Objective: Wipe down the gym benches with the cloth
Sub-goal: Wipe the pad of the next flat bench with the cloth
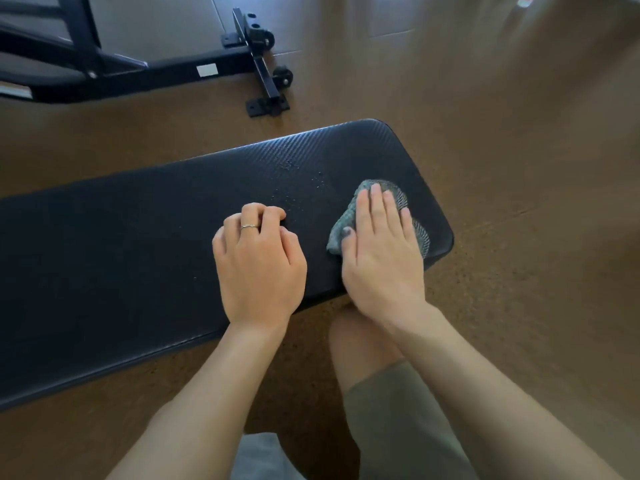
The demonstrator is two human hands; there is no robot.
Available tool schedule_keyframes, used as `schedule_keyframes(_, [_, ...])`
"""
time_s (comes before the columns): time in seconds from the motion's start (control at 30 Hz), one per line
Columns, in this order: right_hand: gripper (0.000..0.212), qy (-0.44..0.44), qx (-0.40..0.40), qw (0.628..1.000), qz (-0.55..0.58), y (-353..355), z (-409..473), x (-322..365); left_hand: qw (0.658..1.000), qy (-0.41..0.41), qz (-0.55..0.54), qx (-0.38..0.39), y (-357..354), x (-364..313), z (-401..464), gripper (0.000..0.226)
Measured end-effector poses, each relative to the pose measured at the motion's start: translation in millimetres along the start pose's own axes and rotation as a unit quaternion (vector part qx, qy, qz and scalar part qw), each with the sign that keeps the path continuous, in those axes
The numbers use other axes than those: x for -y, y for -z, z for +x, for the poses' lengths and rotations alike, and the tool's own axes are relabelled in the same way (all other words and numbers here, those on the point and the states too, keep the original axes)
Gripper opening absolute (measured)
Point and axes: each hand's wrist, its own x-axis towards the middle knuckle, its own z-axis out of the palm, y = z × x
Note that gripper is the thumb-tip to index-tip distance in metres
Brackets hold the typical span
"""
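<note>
Brown speckled floor (519, 202) — soft daylight sheen. Grey tiles (166, 26) beyond. Black steel equipment frame (173, 69) with small wheels (283, 77) — far side of the hands, up-left.

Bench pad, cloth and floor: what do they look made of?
Bench pad: probably black vinyl or faux leather, matte, with a woven carbon-fibre-like embossing. Cloth: grey-green textile, likely microfibre, with a mesh-like weave. Floor: brown, finely speckled, cork- or rubber-like; uncertain.

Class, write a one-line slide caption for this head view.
Right hand presses a grey cloth flat on the black bench; left hand rests alongside.
</note>
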Motion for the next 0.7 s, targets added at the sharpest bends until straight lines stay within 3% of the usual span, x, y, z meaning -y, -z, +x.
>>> schedule_keyframes(0.2, [0.062, 0.177, 0.050, 0.983, -0.029, 9.2, 25.3, -8.6, 1.000, 0.002, 0.007, 0.001, 0.2, -2.4, 1.5, 0.034])
schedule_keyframes(0.37, [0.061, 0.185, 0.067, 0.980, -0.016, 4.9, 126.6, 22.5, 1.000, 0.009, 0.002, -0.023, -0.4, -4.2, 1.4, 0.032])
schedule_keyframes(0.47, [0.061, 0.207, 0.073, 0.975, -0.014, 5.8, 104.8, 20.1, 0.999, 0.012, 0.002, -0.042, -0.4, -6.0, 0.5, 0.029])
schedule_keyframes(0.6, [0.062, 0.310, 0.096, 0.945, -0.024, 14.6, 25.7, -11.1, 0.999, 0.013, 0.009, -0.050, -1.0, -6.8, 1.4, 0.030])
schedule_keyframes(0.7, [0.061, 0.339, 0.113, 0.934, -0.019, 16.0, 63.1, -3.4, 0.999, 0.018, 0.008, -0.049, -1.9, -6.9, 1.9, 0.032])
